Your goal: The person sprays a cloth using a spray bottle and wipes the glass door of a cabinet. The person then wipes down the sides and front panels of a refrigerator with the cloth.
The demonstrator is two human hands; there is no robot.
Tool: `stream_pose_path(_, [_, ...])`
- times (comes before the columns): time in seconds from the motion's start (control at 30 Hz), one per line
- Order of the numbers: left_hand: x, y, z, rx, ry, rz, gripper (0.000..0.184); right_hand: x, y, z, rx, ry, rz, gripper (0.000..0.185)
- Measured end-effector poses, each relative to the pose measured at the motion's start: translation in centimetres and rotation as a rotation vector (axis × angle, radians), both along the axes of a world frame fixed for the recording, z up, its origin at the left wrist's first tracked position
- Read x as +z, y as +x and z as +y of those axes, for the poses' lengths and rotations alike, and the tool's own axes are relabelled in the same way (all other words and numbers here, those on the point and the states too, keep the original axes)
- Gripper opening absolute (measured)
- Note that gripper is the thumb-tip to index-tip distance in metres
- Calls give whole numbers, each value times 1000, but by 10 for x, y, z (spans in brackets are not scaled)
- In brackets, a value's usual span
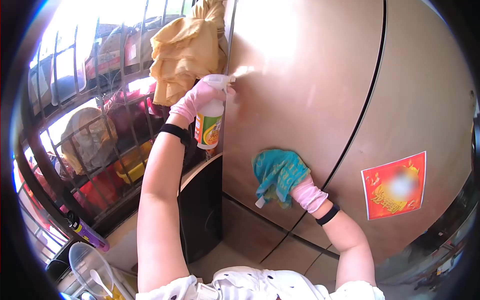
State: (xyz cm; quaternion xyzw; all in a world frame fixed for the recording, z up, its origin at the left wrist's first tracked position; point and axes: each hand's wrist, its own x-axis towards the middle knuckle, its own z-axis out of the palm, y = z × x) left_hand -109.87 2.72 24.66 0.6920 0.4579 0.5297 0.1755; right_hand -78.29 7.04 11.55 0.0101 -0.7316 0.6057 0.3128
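Observation:
My left hand [207,95], in a pink glove, grips the neck of a white spray bottle [209,125] with a green and orange label. Its nozzle points right, close to a large brownish metallic door panel [305,75]. Lower down, my right hand [303,189], also in a pink glove, is on a teal cloth [281,172] with yellowish markings, against the same panel. The cloth covers most of that hand's fingers. A red and gold sticker [395,185] is on the adjoining panel at the right.
A yellow cloth [185,55] hangs at the top left, beside a barred window [100,90] with bags behind it. A purple can [87,232] lies at the lower left above a clear plastic container [82,262]. A dark panel [200,215] stands between my arms.

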Motion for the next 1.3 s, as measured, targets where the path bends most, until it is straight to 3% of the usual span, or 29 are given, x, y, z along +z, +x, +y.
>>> stream_pose_path(0.13, [0,-3,4,6,-27,-37,48,-4,6,-2,-59,-76,-10,15])
stream_pose_path(0.3, [-7,-9,5,-51,34,-121,44,9,5,-11,-142,126,-57,13])
stream_pose_path(0.33, [-8,-11,3,27,86,-106,45,10,-1,-8,-138,131,-59,13])
stream_pose_path(0.37, [-7,-14,1,109,140,-91,47,12,-12,1,-338,401,4,11])
stream_pose_path(0.43, [-8,-20,-1,121,197,-176,48,34,-35,7,-531,668,72,10])
stream_pose_path(0.47, [-9,-21,-1,123,247,-257,48,63,-51,3,-357,834,315,11])
stream_pose_path(0.53, [-8,-12,-15,141,228,-308,47,82,-81,2,-176,982,553,12])
stream_pose_path(0.6, [-8,-7,-29,226,191,-394,56,90,-115,16,-589,1407,-190,14])
stream_pose_path(0.67, [-5,-9,-39,259,206,-397,53,146,-153,57,-809,1951,-140,20])
stream_pose_path(0.73, [-13,-17,-43,359,229,-216,48,238,-163,29,-963,1707,-386,26])
stream_pose_path(0.77, [-11,-10,-54,390,190,-242,44,246,-174,56,-1181,1747,-75,30])
stream_pose_path(0.8, [-12,-16,-55,389,182,-247,44,235,-187,92,-1387,1742,237,35])
stream_pose_path(0.83, [-14,-23,-55,384,184,-231,44,213,-205,123,-1488,1826,183,39])
stream_pose_path(0.9, [-19,-21,-56,357,228,-359,41,140,-175,58,-1320,2010,-325,40])
stream_pose_path(0.93, [-22,-28,-54,352,212,-364,41,84,-180,75,-995,1681,-190,39])
stream_pose_path(0.97, [-24,-39,-49,445,182,-342,41,33,-176,83,-815,1777,-344,40])
stream_pose_path(1.0, [-23,-44,-47,537,166,-318,42,-6,-178,71,-968,1312,-149,43])
stream_pose_path(1.07, [-16,-29,-62,530,117,-217,45,30,-155,49,-593,905,-379,44])
stream_pose_path(1.17, [-16,-24,-70,484,134,-178,48,144,-149,51,-883,1551,-384,45])
stream_pose_path(1.27, [-23,-25,-76,452,152,-243,49,262,-162,75,-1243,1720,-226,46])
stream_pose_path(1.3, [-24,-25,-77,454,161,-258,48,271,-169,79,-1361,1807,-198,46])
